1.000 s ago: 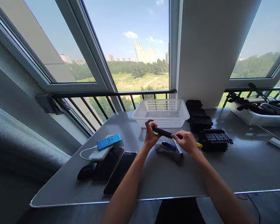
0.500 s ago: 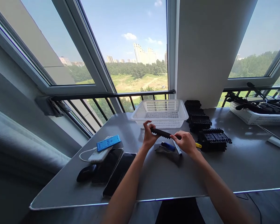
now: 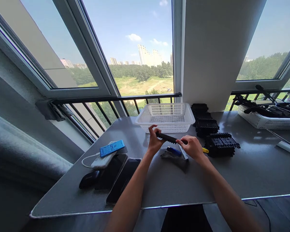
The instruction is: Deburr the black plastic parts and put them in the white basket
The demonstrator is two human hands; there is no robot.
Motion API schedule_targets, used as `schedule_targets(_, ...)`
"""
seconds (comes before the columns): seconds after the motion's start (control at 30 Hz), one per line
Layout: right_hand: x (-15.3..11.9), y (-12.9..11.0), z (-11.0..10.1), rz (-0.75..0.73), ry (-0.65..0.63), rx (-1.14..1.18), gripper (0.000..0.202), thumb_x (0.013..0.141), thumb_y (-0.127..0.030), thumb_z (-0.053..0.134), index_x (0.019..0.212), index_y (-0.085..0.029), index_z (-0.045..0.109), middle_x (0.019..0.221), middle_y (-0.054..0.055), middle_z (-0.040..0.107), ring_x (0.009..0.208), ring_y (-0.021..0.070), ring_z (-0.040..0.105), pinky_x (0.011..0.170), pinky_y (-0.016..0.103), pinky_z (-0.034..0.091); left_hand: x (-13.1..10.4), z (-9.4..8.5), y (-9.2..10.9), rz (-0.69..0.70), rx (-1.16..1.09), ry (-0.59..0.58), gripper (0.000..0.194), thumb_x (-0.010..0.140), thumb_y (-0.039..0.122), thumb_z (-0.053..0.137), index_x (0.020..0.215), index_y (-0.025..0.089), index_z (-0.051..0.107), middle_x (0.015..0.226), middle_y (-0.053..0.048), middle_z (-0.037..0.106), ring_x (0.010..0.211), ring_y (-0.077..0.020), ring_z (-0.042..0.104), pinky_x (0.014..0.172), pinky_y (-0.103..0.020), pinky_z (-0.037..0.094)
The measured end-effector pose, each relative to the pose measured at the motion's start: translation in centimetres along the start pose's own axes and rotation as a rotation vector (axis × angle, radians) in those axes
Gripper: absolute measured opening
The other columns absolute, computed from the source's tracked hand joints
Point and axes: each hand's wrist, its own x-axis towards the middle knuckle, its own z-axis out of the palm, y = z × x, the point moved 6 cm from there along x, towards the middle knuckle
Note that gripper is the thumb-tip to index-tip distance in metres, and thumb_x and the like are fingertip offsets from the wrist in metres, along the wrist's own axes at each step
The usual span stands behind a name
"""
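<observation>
On the left of the tabletop (image 3: 62, 196), a blue-faced device (image 3: 112, 148) rests on a pale slab (image 3: 103, 162), with a white cable (image 3: 85, 163) looping beside it. Nearer lie a black mouse (image 3: 89, 179) and two dark flat devices (image 3: 124, 180). At the far right, a white basket (image 3: 268, 121) holds tangled black gear (image 3: 258, 104). A dark railing (image 3: 145, 96) crosses the windows, beyond which pale towers (image 3: 149, 55) rise above green trees (image 3: 142, 71).
</observation>
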Motion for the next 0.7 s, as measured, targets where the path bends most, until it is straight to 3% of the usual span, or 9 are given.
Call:
schedule_targets(0.17, 0.0, 0.1, -0.2, 0.011, -0.003, -0.002, 0.038, 0.09, -0.051, 0.05, 0.084, -0.021, 0.073, 0.081, 0.005, 0.071, 0.073, 0.0192, 0.064, 0.065, 0.027, 0.041, 0.3, -1.0, -0.2, -0.01, -0.022, 0.049, 0.077, 0.054, 0.01, 0.075, 0.111, 0.029, 0.026, 0.078, 0.008, 0.044, 0.072, -0.0099, 0.047, 0.074, -0.025, 0.039)
schedule_targets(0.37, 0.0, -0.1, 0.0, 0.013, -0.002, -0.021, 0.037, 0.09, -0.051, 0.05, 0.085, -0.022, 0.073, 0.082, 0.005, 0.071, 0.076, 0.0193, 0.064, 0.068, 0.028, 0.041, 0.1, 0.0, 0.1, -0.001, -0.001, 0.002, 0.074, 0.055, 0.01, 0.074, 0.11, 0.028, 0.028, 0.078, 0.008, 0.043, 0.071, -0.0096, 0.047, 0.072, -0.024, 0.038)
schedule_targets(0.57, -0.1, 0.1, -0.2, 0.022, 0.001, -0.011, 0.036, 0.09, -0.05, 0.051, 0.084, -0.022, 0.073, 0.082, 0.005, 0.071, 0.075, 0.0187, 0.064, 0.068, 0.027, 0.041, 0.5, -1.3, -0.3, -0.026, -0.025, 0.059, 0.077, 0.054, 0.01, 0.074, 0.112, 0.029, 0.026, 0.078, 0.008, 0.044, 0.072, -0.0097, 0.046, 0.075, -0.025, 0.039)
schedule_targets(0.7, 0.0, 0.1, -0.1, 0.025, 0.004, -0.013, 0.037, 0.089, -0.052, 0.05, 0.085, -0.023, 0.073, 0.082, 0.006, 0.071, 0.077, 0.0202, 0.064, 0.069, 0.028, 0.041, 0.2, -0.5, -0.3, -0.02, -0.018, 0.024, 0.077, 0.053, 0.01, 0.074, 0.112, 0.028, 0.028, 0.078, 0.008, 0.043, 0.072, -0.0097, 0.046, 0.074, -0.024, 0.038)
